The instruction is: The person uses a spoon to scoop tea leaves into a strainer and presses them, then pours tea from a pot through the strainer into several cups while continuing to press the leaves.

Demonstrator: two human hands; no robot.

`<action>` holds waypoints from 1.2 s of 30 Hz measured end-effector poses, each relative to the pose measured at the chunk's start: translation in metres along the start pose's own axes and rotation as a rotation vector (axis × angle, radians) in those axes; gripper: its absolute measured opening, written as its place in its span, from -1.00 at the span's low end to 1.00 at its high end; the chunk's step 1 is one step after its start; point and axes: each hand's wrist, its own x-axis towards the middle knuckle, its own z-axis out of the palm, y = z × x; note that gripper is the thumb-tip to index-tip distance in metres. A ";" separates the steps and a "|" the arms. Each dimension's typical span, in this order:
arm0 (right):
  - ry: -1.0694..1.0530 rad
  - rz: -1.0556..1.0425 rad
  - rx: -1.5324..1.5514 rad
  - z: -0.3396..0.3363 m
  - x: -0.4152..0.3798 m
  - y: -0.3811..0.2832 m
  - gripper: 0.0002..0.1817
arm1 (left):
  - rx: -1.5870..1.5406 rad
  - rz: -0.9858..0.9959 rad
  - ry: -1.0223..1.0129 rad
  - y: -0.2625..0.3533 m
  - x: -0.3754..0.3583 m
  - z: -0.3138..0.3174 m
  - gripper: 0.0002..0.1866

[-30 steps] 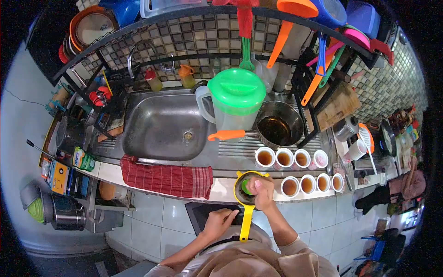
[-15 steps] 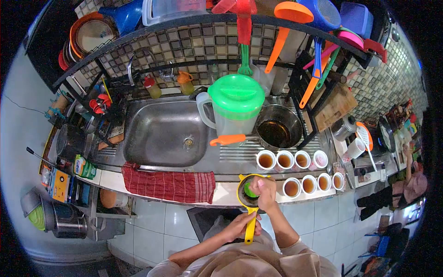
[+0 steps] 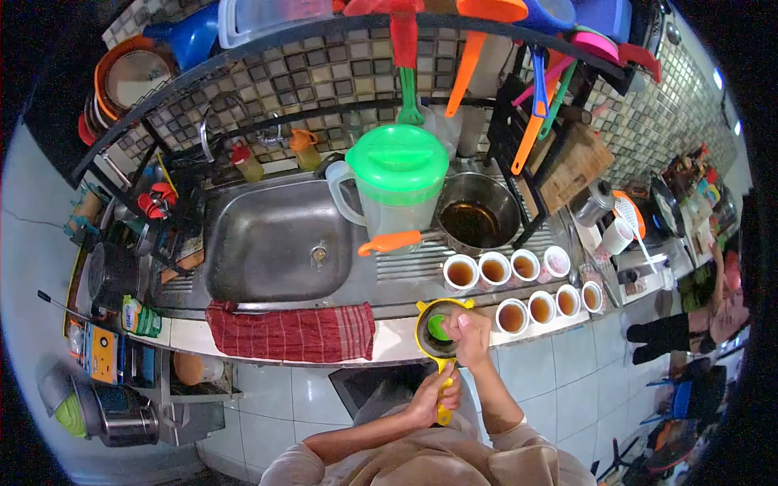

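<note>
My left hand (image 3: 435,397) is closed around the handle of a yellow strainer (image 3: 438,367), held at the counter's front edge. Over the strainer's bowl, my right hand (image 3: 472,336) is closed, its fingers curled against a small rounded green object (image 3: 438,327) lying over dark contents in the mesh. Much of that green object is hidden, so its kind cannot be told. To the right, two rows of white cups (image 3: 511,316) stand on the counter. Most contain brown liquid; the one at the back row's right end (image 3: 557,261) looks paler inside.
A clear pitcher with a green lid (image 3: 397,178) and a pot with dark liquid (image 3: 478,215) stand behind the cups. The steel sink (image 3: 275,243) lies left, with a red cloth (image 3: 290,332) before it. Utensils hang from a rack overhead. Another person (image 3: 721,312) is at far right.
My left hand has moved up the strainer's handle, nearer the bowl. My right hand has shifted slightly right over the bowl. The whole view has turned slightly.
</note>
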 end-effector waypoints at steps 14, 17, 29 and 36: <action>0.003 0.060 0.063 -0.012 -0.001 -0.006 -0.51 | -0.018 -0.012 0.035 0.000 -0.001 0.002 -0.65; -0.012 0.004 0.070 -0.012 -0.003 -0.013 -0.50 | -0.023 -0.018 0.053 0.000 0.000 0.006 -0.63; -0.060 -0.095 -0.009 -0.023 -0.018 -0.024 -0.44 | -0.067 -0.122 0.016 0.008 -0.001 0.000 -0.49; -0.102 -0.384 0.023 -0.026 -0.026 -0.019 -0.48 | -0.025 -0.090 0.056 0.010 -0.003 0.009 -0.50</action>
